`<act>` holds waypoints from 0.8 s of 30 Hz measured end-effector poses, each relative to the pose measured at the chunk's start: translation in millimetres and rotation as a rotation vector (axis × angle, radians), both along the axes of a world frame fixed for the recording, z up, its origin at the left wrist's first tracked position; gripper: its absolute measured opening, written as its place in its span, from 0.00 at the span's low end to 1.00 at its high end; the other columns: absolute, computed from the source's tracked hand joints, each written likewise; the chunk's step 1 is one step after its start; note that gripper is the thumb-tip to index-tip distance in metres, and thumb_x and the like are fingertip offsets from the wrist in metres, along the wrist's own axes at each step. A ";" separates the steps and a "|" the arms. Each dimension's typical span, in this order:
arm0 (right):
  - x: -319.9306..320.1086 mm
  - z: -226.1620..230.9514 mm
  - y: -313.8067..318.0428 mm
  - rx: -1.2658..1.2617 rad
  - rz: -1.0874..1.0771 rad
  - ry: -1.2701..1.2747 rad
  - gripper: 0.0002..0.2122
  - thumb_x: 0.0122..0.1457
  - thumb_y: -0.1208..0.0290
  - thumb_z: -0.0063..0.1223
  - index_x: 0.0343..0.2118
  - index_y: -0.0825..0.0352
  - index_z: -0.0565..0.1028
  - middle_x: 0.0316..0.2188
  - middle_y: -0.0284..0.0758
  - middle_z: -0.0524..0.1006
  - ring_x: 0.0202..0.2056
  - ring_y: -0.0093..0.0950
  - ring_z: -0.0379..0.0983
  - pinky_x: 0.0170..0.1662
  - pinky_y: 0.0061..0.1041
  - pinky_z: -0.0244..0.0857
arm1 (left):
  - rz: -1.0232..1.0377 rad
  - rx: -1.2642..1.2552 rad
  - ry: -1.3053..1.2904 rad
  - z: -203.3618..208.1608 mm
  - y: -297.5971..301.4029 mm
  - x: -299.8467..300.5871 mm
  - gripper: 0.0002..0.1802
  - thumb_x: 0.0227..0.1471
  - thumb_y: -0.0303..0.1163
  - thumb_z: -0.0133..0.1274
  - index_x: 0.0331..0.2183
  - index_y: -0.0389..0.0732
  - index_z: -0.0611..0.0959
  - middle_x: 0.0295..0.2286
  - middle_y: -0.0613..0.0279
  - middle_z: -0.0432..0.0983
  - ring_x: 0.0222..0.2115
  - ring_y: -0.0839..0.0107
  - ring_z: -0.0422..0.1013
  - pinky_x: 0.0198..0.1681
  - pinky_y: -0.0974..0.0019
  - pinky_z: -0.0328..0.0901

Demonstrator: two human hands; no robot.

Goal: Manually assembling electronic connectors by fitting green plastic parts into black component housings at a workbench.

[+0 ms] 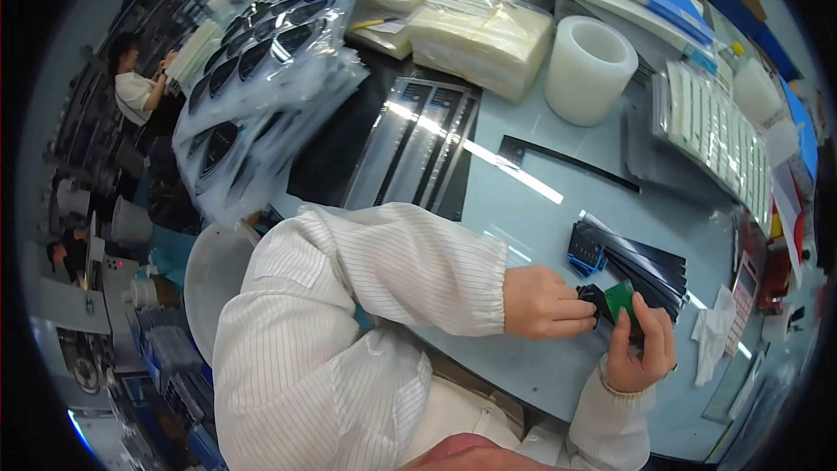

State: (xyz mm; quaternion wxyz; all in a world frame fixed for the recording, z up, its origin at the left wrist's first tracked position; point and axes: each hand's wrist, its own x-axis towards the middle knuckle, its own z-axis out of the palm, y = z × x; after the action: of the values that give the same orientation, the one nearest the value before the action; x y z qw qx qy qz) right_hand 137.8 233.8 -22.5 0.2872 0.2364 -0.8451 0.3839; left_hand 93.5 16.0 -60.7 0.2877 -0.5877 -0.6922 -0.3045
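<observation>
My left hand (545,303) is closed over a small black part (595,297) and presses it against the pale blue table (540,209). My right hand (641,351) pinches a small green piece (621,300) that touches the same black part. Both hands meet just in front of a fanned stack of thin black strips with blue ends (632,260). White striped sleeves cover both forearms.
A white tape roll (589,69) stands at the back. Bagged cream sheets (479,35), black strip trays (418,144), bagged black parts (253,78) lie left. A sheet of white labels (715,135) is at right, a crumpled tissue (713,331) beside my right hand. A person (135,87) works far left.
</observation>
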 end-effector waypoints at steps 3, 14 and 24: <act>2.2 2.0 1.6 0.005 -0.007 0.013 0.14 0.52 0.90 0.60 0.43 0.75 0.80 0.24 0.36 0.76 0.22 0.23 0.66 0.24 0.19 0.59 | 0.003 0.018 -0.021 6.3 -5.9 -6.4 0.16 0.47 0.23 0.57 0.39 0.24 0.82 0.38 0.44 0.80 0.26 0.65 0.78 0.23 0.67 0.74; 7.5 4.1 7.3 -0.093 -0.122 0.084 0.14 0.55 0.88 0.58 0.47 0.76 0.78 0.30 0.40 0.75 0.31 0.29 0.69 0.37 0.25 0.64 | 0.265 0.035 -0.125 6.7 -24.1 -43.1 0.16 0.46 0.21 0.59 0.41 0.31 0.84 0.39 0.46 0.81 0.34 0.56 0.81 0.35 0.63 0.78; 2.2 5.9 9.7 -0.079 -0.173 0.122 0.14 0.51 0.87 0.63 0.43 0.75 0.78 0.28 0.41 0.79 0.25 0.27 0.73 0.29 0.21 0.67 | 0.301 -0.073 -0.153 14.0 -14.8 -42.0 0.16 0.41 0.22 0.68 0.36 0.34 0.84 0.40 0.53 0.81 0.27 0.65 0.76 0.26 0.67 0.72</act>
State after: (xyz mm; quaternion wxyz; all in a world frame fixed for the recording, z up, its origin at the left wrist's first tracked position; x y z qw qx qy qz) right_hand 140.0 243.5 -16.6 0.3792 0.1741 -0.8275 0.3756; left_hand 51.6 1.2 -46.7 0.2548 -0.4626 -0.8029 -0.2765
